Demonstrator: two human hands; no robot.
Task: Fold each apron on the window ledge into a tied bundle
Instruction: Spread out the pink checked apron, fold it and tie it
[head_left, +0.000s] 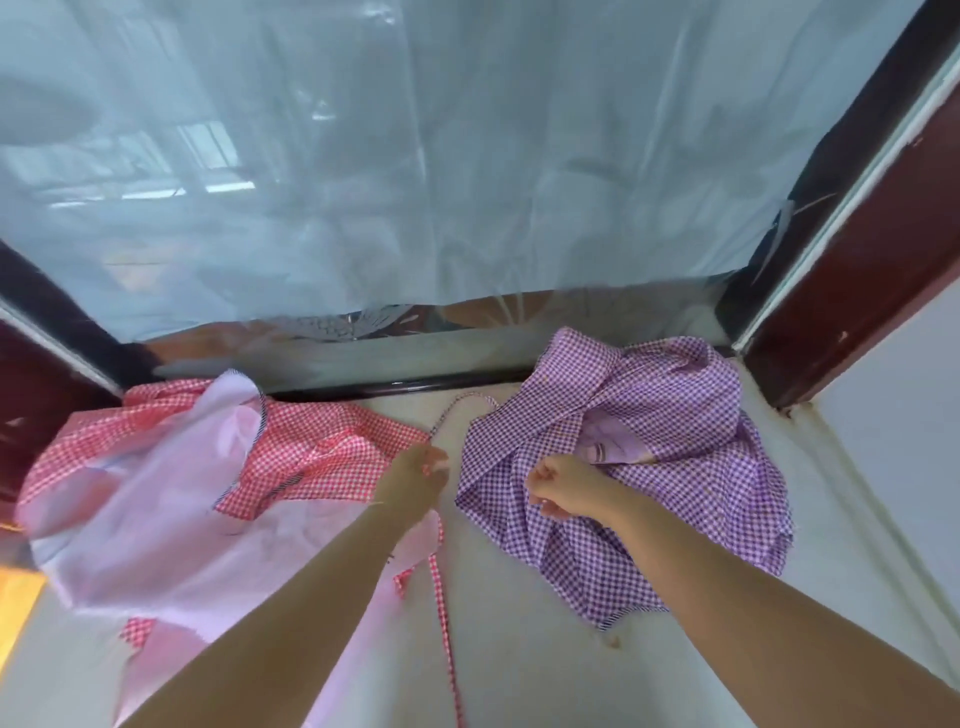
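Pale window ledge (519, 649) held both aprons unfolded; red apron (322, 452) left, purple apron (649, 467) right; my left hand (415, 480) pinched a red strap (445, 597); my right hand (563, 491) clutched purple cloth; nothing was bundled yet.

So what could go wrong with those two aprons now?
The red apron's thin strap trails toward the ledge's near edge and could snag on an arm. The purple apron lies crumpled, so folding it as it is may give a lumpy bundle.
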